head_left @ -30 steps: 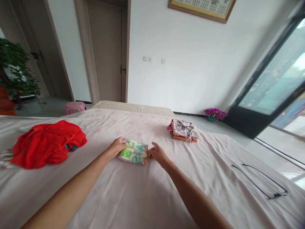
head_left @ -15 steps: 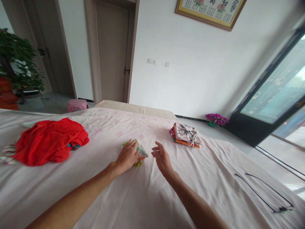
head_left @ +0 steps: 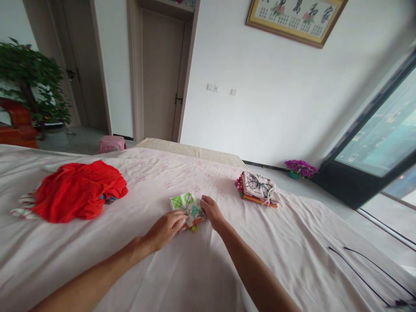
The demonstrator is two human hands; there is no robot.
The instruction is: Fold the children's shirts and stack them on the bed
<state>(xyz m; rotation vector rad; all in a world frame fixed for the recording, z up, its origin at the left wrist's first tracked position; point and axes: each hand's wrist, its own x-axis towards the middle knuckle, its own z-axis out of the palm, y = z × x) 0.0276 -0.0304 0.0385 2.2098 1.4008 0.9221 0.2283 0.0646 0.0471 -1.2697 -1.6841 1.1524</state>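
Note:
A small folded cloth [head_left: 190, 203], white with green, teal and orange patterns and dark curved lines, lies on the bed sheet in front of me. My left hand [head_left: 167, 227] holds its near left edge, with the fingers over the top. At the right edge, my right hand [head_left: 212, 211] has its fingers curled in on the fabric; the fingertips are partly hidden. A yellow-green bit of fabric sticks out at the near side, between the hands.
A heap of red cloth [head_left: 79, 190] lies to the left. Rightward sits a stack of folded fabrics [head_left: 258, 187], topped by a butterfly print with a white tie. Eyeglasses [head_left: 367, 277] lie at the lower right. A pink stool [head_left: 112, 144] stands beyond the pale sheet [head_left: 182, 277].
My right hand has moved onto the cloth's right edge. My left hand has slid back from the top to the near left edge, uncovering more pattern. The view has shifted slightly.

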